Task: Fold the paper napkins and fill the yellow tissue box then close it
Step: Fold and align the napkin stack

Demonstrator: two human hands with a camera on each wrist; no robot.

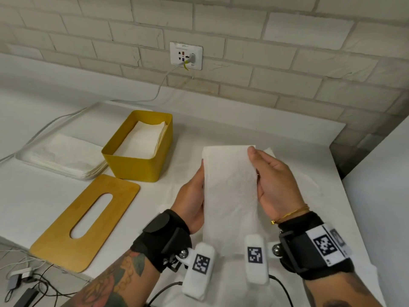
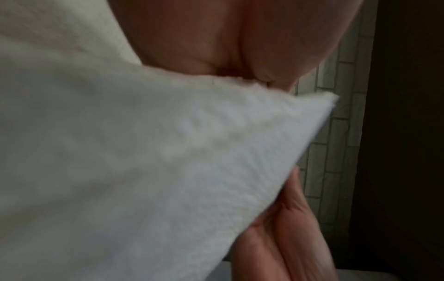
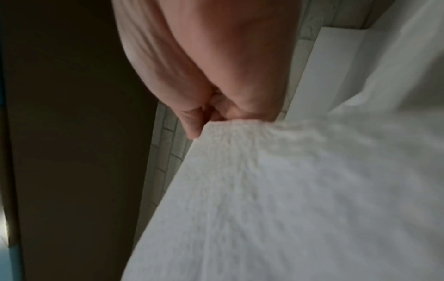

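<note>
Both hands hold a folded white napkin (image 1: 230, 196) up above the table, a long strip seen from above. My left hand (image 1: 194, 196) grips its left edge, with the fingers hidden behind the paper. My right hand (image 1: 272, 180) pinches its right edge near the top corner. The napkin (image 2: 168, 161) fills the left wrist view, and the right wrist view shows the thumb and finger pinching the napkin (image 3: 288, 190) at its edge. The yellow tissue box (image 1: 137, 165) stands open at the left with folded napkins (image 1: 141, 140) inside. Its wooden slotted lid (image 1: 86, 222) lies flat in front of it.
A stack of unfolded napkins (image 1: 64, 156) lies left of the box. More white paper (image 1: 309, 196) is spread on the table under my hands. A wall socket (image 1: 186, 55) with a cable sits on the brick wall. Cables and adapters (image 1: 24, 284) lie below the table's left edge.
</note>
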